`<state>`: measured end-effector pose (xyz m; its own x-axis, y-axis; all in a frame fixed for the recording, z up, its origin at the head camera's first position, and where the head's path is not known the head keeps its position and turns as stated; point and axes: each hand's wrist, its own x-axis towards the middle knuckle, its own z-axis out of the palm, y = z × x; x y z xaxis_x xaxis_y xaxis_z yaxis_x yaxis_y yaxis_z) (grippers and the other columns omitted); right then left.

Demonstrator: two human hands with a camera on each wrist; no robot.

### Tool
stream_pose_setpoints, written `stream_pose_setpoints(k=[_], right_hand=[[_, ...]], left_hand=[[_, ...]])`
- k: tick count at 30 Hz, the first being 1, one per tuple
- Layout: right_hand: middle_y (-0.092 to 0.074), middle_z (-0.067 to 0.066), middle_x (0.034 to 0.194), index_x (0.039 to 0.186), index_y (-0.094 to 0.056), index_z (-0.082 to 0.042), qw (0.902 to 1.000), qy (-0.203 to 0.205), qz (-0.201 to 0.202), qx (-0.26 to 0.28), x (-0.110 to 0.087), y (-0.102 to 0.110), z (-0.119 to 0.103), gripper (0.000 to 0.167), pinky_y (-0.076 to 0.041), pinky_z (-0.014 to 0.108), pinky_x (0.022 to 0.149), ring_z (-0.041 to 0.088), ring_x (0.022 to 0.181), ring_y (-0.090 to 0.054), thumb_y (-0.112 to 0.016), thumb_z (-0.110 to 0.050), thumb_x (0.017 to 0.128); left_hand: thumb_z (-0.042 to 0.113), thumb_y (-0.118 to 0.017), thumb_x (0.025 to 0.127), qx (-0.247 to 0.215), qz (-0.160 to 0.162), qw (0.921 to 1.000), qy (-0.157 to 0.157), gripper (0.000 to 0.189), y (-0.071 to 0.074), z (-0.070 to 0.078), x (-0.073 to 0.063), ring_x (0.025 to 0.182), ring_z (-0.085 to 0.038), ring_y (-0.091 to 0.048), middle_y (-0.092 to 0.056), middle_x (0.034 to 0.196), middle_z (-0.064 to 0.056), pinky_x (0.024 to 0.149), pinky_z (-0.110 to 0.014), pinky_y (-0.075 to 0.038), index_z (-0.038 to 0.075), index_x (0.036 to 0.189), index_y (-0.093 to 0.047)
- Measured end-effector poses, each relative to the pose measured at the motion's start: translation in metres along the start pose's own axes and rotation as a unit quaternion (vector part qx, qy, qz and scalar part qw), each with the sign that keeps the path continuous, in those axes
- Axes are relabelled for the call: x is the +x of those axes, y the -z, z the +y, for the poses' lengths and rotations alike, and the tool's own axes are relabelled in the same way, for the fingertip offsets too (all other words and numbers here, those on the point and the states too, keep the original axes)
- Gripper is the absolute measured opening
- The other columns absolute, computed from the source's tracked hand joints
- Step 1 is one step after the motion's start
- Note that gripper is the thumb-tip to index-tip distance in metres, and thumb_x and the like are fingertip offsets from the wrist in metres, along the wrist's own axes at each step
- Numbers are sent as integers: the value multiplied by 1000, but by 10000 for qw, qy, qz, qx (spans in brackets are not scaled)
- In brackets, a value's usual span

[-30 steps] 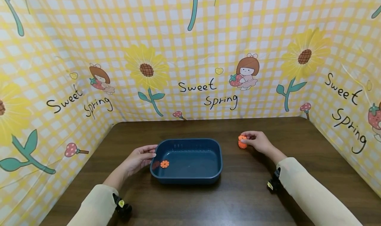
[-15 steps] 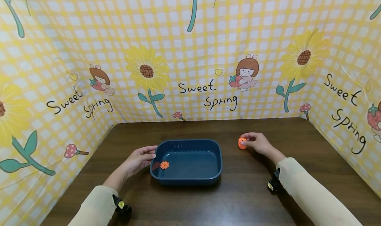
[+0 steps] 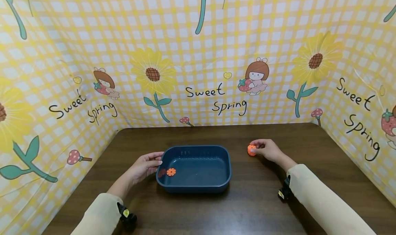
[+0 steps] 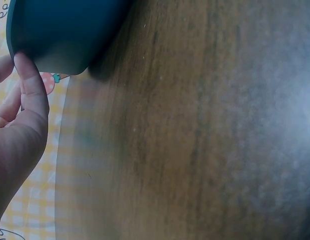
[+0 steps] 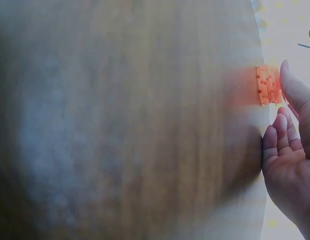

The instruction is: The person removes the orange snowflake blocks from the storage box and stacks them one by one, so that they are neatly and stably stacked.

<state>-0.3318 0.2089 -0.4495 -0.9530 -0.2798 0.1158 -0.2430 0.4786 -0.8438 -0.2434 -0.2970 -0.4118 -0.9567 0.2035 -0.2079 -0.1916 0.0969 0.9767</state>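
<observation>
A dark blue rectangular tray [image 3: 198,187] stands on the wooden table. My left hand [image 3: 143,168] pinches its left rim between thumb and fingers; the left wrist view also shows the thumb against the tray wall [image 4: 59,55]. One flat orange notched disc [image 3: 171,172] lies inside the tray, near its left end. To the right of the tray, my right hand [image 3: 269,150] holds thumb and fingers at a small stack of orange notched discs [image 3: 251,150]. Seen from the right wrist, several discs [image 5: 267,86] stand layered on the table, the thumb at the top disc. The index fingertip is mostly hidden.
The brown table [image 3: 198,214] ends at the back against a yellow checked cloth [image 3: 198,56] printed with flowers, which also rises at both sides. A black wrist camera [image 3: 128,217] sits on the left sleeve, another camera [image 3: 284,190] on the right.
The disc in my right hand has come down slightly and now lines up with the orange stack, where it earlier showed apart above it. My left hand and the tray stay in place.
</observation>
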Motion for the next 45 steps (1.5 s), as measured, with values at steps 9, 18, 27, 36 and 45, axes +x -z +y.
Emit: stream_pose_setpoints(k=[9,18,27,36,45], right_hand=[[-54,7,86,110,-68,4,10000,65,-27,34,-1,-1,-1,31,-40,26,60,21,74,-46,-75,-14,86],[-56,7,87,111,-67,4,10000,57,-41,38,-1,-1,-1,33,-41,26,60,20,74,-46,-76,-15,86],[-57,7,88,111,-67,5,10000,42,-38,44,0,0,-1,33,-42,26,61,20,76,-47,-76,-14,85],[-57,9,91,113,-66,6,10000,-1,5,64,-1,2,-5,35,-43,26,63,21,79,-48,-76,-12,85],[-55,10,92,118,-63,6,9998,94,127,92,3,3,-25,39,-44,25,61,24,80,-49,-75,-13,86]], left_hand=[[9,-61,96,0,-5,10000,-1,54,0,-1,0,96,-18,-59,-58,110,-8,86,-32,-53,-4,143,-41],[8,-60,96,-22,-17,10000,0,53,0,0,-1,96,-18,-59,-57,110,-9,86,-32,-53,-4,144,-40],[6,-59,96,-4,-35,10000,-37,52,0,-1,0,95,-18,-59,-57,110,-9,84,-31,-53,-5,143,-40],[6,-60,96,-23,-17,10000,-14,52,0,-2,0,95,-18,-58,-56,110,-9,83,-31,-53,-5,143,-40],[5,-59,96,-69,-24,10000,7,52,0,1,-1,96,-19,-59,-57,110,-10,85,-31,-53,-5,143,-40]])
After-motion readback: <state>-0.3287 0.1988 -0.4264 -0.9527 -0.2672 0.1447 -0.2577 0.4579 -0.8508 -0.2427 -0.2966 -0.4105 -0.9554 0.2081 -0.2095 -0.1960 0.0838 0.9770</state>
